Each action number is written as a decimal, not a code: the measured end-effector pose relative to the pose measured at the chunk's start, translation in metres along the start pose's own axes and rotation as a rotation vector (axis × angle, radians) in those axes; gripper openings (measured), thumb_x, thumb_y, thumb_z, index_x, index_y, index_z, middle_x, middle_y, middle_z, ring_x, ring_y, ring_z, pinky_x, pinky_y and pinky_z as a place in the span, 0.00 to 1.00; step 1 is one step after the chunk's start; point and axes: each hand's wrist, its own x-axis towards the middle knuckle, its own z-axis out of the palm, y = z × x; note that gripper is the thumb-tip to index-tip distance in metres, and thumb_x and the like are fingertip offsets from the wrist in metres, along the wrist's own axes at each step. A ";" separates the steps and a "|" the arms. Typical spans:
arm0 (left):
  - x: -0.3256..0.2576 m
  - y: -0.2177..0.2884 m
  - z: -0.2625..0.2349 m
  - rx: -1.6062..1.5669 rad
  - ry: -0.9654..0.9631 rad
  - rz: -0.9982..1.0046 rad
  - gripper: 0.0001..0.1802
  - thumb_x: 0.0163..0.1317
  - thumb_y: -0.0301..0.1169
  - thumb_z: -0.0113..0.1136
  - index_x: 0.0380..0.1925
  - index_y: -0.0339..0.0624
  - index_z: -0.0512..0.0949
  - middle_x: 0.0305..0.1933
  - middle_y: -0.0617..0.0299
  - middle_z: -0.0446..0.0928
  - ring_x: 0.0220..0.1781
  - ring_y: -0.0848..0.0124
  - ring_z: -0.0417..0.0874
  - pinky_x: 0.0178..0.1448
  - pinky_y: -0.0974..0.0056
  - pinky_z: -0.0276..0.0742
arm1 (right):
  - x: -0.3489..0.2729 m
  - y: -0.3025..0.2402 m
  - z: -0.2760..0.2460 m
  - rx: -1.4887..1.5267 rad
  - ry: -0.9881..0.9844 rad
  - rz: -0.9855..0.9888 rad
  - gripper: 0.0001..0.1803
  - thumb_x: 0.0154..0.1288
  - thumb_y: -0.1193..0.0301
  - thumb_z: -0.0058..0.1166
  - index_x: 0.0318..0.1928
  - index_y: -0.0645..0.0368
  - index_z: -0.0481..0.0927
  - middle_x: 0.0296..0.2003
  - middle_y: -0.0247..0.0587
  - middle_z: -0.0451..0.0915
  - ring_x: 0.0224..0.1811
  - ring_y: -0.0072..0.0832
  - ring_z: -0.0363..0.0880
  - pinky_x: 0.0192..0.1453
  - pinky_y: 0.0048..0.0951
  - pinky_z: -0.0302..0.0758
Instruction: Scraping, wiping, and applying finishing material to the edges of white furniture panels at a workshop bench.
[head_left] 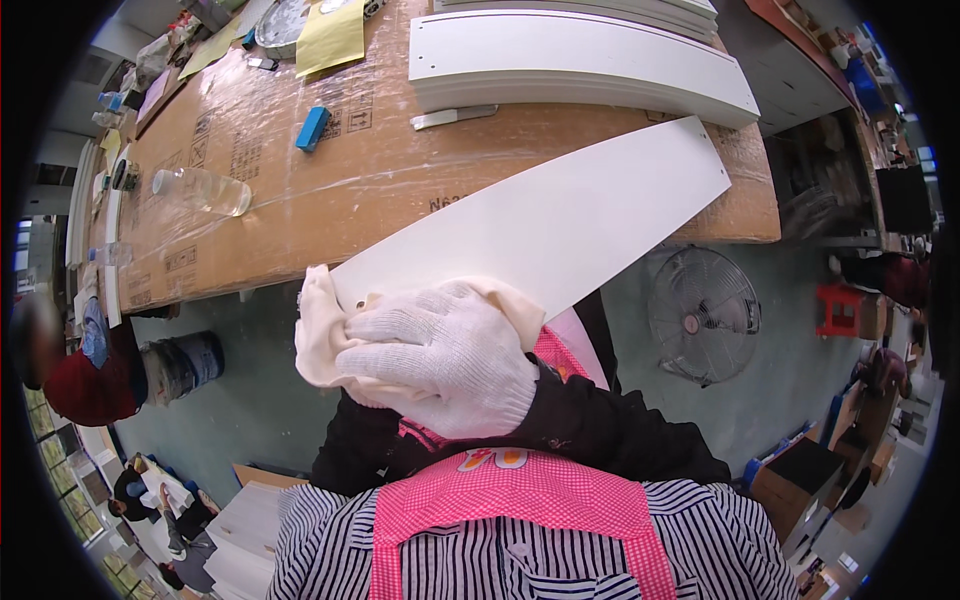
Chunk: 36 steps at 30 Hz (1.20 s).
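A long white panel (pixel 540 215) with small holes at its ends lies at a slant, its far end over the table and its near end close to my body. My right hand (pixel 440 350), in a white knitted glove, is closed over a cream cloth (pixel 318 335) at the panel's near end. Folds of the cloth stick out on both sides of the glove. My left forearm in a black sleeve (pixel 355 440) reaches up beneath the right hand. The left hand itself is hidden there, so its fingers do not show.
Stacked white panels (pixel 570 60) stand at the table's back. On the cardboard-covered table (pixel 290 230) are a bottle of clear liquid (pixel 205 191), a blue block (pixel 312 129), a white-handled tool (pixel 453 117) and yellow paper (pixel 331 38). A floor fan (pixel 703 315) stands at right.
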 end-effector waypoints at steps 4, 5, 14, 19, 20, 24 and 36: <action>0.009 0.017 0.010 0.004 0.166 -0.297 0.35 0.79 0.60 0.41 0.62 0.41 0.78 0.57 0.55 0.82 0.44 0.61 0.86 0.54 0.59 0.83 | -0.011 -0.005 0.000 0.539 -0.110 0.227 0.10 0.59 0.75 0.68 0.42 0.56 0.87 0.34 0.41 0.84 0.37 0.33 0.85 0.42 0.33 0.79; 0.015 0.014 0.011 -0.176 0.015 -0.333 0.37 0.79 0.62 0.40 0.64 0.41 0.76 0.61 0.54 0.80 0.50 0.60 0.84 0.58 0.57 0.81 | -0.016 -0.006 -0.011 0.639 -0.206 0.321 0.10 0.59 0.76 0.67 0.43 0.57 0.87 0.34 0.41 0.84 0.38 0.32 0.85 0.42 0.31 0.79; 0.061 -0.027 -0.014 -0.656 -0.641 -0.400 0.36 0.80 0.59 0.38 0.70 0.42 0.69 0.70 0.55 0.73 0.70 0.58 0.75 0.72 0.51 0.74 | -0.038 0.123 -0.212 -0.417 0.380 0.726 0.13 0.68 0.70 0.60 0.50 0.61 0.87 0.41 0.40 0.85 0.42 0.27 0.85 0.46 0.31 0.83; 0.029 -0.012 0.009 -0.648 -0.347 -0.381 0.27 0.79 0.52 0.46 0.59 0.40 0.74 0.53 0.57 0.76 0.53 0.64 0.81 0.54 0.59 0.79 | -0.020 0.092 -0.089 -0.759 0.272 0.268 0.09 0.55 0.73 0.69 0.38 0.51 0.87 0.36 0.40 0.83 0.42 0.38 0.82 0.48 0.37 0.79; 0.027 -0.008 0.013 -0.604 -0.238 -0.410 0.27 0.79 0.52 0.46 0.60 0.40 0.74 0.55 0.56 0.76 0.54 0.63 0.81 0.55 0.58 0.79 | -0.010 0.068 -0.057 -0.613 0.219 0.212 0.10 0.52 0.73 0.71 0.36 0.50 0.86 0.37 0.38 0.83 0.40 0.37 0.82 0.44 0.37 0.79; 0.025 0.002 0.009 -0.774 -0.605 -0.379 0.28 0.80 0.52 0.45 0.62 0.40 0.74 0.61 0.52 0.76 0.58 0.59 0.81 0.60 0.54 0.80 | 0.008 -0.004 0.025 -0.263 -0.008 0.028 0.10 0.48 0.69 0.71 0.33 0.46 0.84 0.36 0.31 0.81 0.35 0.35 0.83 0.38 0.36 0.78; 0.031 -0.005 0.004 -1.011 -0.716 -0.554 0.32 0.82 0.53 0.38 0.70 0.39 0.69 0.70 0.50 0.74 0.69 0.56 0.77 0.71 0.50 0.76 | 0.009 0.112 -0.143 -1.004 0.276 0.434 0.11 0.61 0.69 0.67 0.45 0.52 0.85 0.40 0.44 0.80 0.44 0.39 0.82 0.47 0.39 0.81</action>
